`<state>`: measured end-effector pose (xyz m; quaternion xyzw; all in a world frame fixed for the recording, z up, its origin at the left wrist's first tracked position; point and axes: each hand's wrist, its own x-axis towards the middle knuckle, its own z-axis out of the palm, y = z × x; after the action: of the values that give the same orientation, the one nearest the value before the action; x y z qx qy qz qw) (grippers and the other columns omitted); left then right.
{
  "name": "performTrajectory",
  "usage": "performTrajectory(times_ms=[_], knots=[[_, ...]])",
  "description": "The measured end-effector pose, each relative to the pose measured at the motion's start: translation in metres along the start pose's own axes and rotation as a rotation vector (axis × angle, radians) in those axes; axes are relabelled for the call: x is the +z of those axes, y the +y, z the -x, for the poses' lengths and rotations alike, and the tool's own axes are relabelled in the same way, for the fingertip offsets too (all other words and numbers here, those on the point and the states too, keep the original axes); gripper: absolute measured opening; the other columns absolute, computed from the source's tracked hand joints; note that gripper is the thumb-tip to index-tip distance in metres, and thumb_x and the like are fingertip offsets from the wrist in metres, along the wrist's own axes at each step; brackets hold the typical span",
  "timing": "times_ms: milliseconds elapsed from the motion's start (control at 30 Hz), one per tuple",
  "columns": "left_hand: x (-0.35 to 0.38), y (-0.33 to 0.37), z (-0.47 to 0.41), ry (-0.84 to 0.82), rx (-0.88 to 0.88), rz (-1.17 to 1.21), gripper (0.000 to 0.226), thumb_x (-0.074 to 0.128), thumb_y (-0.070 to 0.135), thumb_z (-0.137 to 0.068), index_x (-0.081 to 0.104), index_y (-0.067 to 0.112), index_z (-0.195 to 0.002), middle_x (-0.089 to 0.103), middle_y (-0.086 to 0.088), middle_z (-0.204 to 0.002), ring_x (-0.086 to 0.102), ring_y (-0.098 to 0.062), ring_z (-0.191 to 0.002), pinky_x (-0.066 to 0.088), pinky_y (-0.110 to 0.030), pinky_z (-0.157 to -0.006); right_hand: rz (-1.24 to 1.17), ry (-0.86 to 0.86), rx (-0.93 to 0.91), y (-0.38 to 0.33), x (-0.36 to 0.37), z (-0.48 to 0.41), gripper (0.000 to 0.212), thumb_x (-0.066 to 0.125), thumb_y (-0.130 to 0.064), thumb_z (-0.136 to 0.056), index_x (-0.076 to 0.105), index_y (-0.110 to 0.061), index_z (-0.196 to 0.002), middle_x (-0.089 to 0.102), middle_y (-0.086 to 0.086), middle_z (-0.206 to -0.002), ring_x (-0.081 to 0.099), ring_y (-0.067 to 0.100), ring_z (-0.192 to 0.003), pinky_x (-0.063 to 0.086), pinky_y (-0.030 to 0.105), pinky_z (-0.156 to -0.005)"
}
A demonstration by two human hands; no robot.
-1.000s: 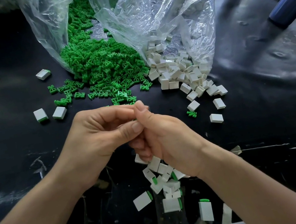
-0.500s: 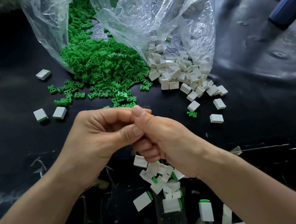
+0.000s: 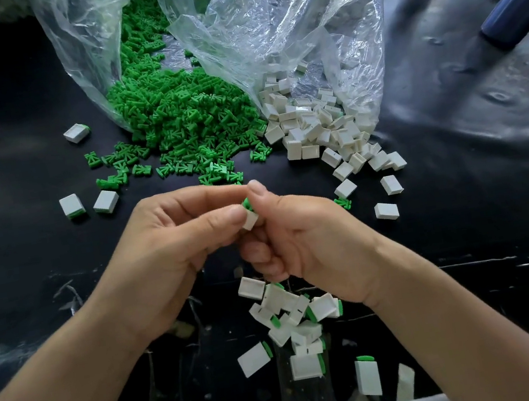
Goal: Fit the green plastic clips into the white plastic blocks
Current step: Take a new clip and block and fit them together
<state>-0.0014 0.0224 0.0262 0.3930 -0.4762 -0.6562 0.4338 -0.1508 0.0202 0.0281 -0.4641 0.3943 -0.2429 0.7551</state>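
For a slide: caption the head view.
Left hand and right hand press a green clip into a white block.

No legible text, number or brand: white block [image 3: 106,202], green clip [image 3: 92,159] and clear bag [image 3: 297,21] bear no readable marking.

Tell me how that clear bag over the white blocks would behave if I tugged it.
Probably floppy: the clear bag is thin, crinkled film sagging in folds, so it would likely deform rather than move as one piece. Its mouth lies open, so more white blocks would probably spill out.
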Motion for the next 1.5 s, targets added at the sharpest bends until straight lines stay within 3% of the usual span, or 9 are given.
performTrajectory(times_ms=[133, 333, 433, 600, 867, 1067, 1133, 1267, 1500], knots=[[-0.001, -0.002, -0.001, 0.065, -0.026, -0.003, 0.02, 0.062, 0.015, -0.066, 0.076, 0.011, -0.08, 0.071, -0.016, -0.077, 0.062, -0.032, -0.072, 0.05, -0.049, -0.081, 0.048, 0.001, 0.002, -0.002, -0.003, 0.0, 0.044, 0.036, -0.053, -0.079, 0.048, -0.013, -0.093, 0.04, 0.003, -0.068, 0.031, 0.009, -0.055, 0.026, 0.021, -0.051], [0.001, 0.001, 0.0, 0.006, -0.008, 0.033, 0.017, 0.06, 0.006, -0.066, 0.075, 0.007, -0.075, 0.069, -0.024, -0.089, 0.069, -0.028, -0.069, 0.058, -0.03, -0.064, 0.099, 0.007, -0.007, 0.0, -0.004, 0.0, 0.063, 0.039, -0.053, -0.081, 0.051, 0.007, -0.1, 0.043, -0.008, -0.054, 0.034, 0.008, -0.052, 0.028, 0.017, -0.047], [0.001, 0.002, 0.0, -0.011, -0.015, 0.089, 0.019, 0.058, 0.003, -0.065, 0.075, 0.007, -0.072, 0.071, -0.021, -0.088, 0.069, -0.027, -0.07, 0.057, -0.028, -0.061, 0.127, 0.021, -0.039, -0.002, -0.002, 0.002, 0.047, 0.044, -0.055, -0.083, 0.052, -0.008, -0.084, 0.044, -0.007, -0.055, 0.034, 0.008, -0.051, 0.028, 0.017, -0.048], [0.0, 0.0, -0.001, 0.033, -0.026, 0.061, 0.019, 0.058, 0.005, -0.063, 0.076, 0.009, -0.07, 0.071, -0.02, -0.09, 0.062, -0.03, -0.073, 0.056, -0.031, -0.068, 0.302, 0.133, -0.036, -0.006, 0.002, 0.006, 0.046, 0.035, -0.059, -0.073, 0.055, -0.018, -0.074, 0.046, -0.006, -0.058, 0.039, 0.004, -0.05, 0.034, 0.012, -0.049], [0.001, -0.001, 0.0, 0.042, -0.023, 0.066, 0.017, 0.059, 0.005, -0.064, 0.074, 0.005, -0.072, 0.073, -0.012, -0.09, 0.067, -0.028, -0.064, 0.056, -0.03, -0.057, 0.228, 0.132, -0.073, -0.003, 0.007, 0.004, 0.042, 0.032, -0.042, -0.094, 0.052, -0.023, -0.062, 0.049, -0.006, -0.058, 0.041, 0.005, -0.049, 0.034, 0.014, -0.046], [0.003, -0.002, 0.001, 0.017, -0.028, 0.065, 0.019, 0.06, 0.007, -0.066, 0.075, 0.008, -0.078, 0.07, -0.024, -0.085, 0.067, -0.028, -0.061, 0.055, -0.028, -0.057, 0.236, 0.081, -0.073, -0.005, 0.004, 0.006, 0.031, 0.031, -0.031, -0.098, 0.047, -0.015, -0.077, 0.039, -0.004, -0.063, 0.033, 0.005, -0.053, 0.03, 0.015, -0.049], [0.002, -0.003, 0.0, 0.031, -0.035, 0.051, 0.018, 0.06, 0.006, -0.065, 0.075, 0.009, -0.074, 0.072, -0.015, -0.093, 0.07, -0.025, -0.07, 0.056, -0.027, -0.061, 0.242, 0.083, -0.074, -0.005, 0.005, 0.006, 0.032, 0.031, -0.028, -0.098, 0.046, -0.015, -0.074, 0.035, -0.004, -0.063, 0.03, 0.007, -0.054, 0.027, 0.019, -0.051], [0.001, -0.003, -0.001, 0.046, -0.047, 0.078, 0.019, 0.058, 0.002, -0.063, 0.075, 0.008, -0.067, 0.073, -0.008, -0.097, 0.071, -0.02, -0.083, 0.055, -0.024, -0.067, 0.297, 0.152, -0.104, 0.0, 0.006, 0.003, 0.034, 0.036, -0.027, -0.098, 0.046, -0.029, -0.066, 0.043, -0.018, -0.051, 0.038, 0.0, -0.049, 0.028, 0.017, -0.055], [0.002, -0.002, -0.001, 0.058, -0.067, 0.135, 0.021, 0.065, -0.011, -0.053, 0.074, 0.005, -0.065, 0.073, -0.008, -0.094, 0.071, -0.018, -0.081, 0.055, -0.022, -0.066, 0.416, 0.192, -0.16, 0.003, 0.008, 0.002, 0.034, 0.037, -0.026, -0.099, 0.044, -0.035, -0.067, 0.049, -0.03, -0.051, 0.046, -0.013, -0.051, 0.029, 0.014, -0.056]])
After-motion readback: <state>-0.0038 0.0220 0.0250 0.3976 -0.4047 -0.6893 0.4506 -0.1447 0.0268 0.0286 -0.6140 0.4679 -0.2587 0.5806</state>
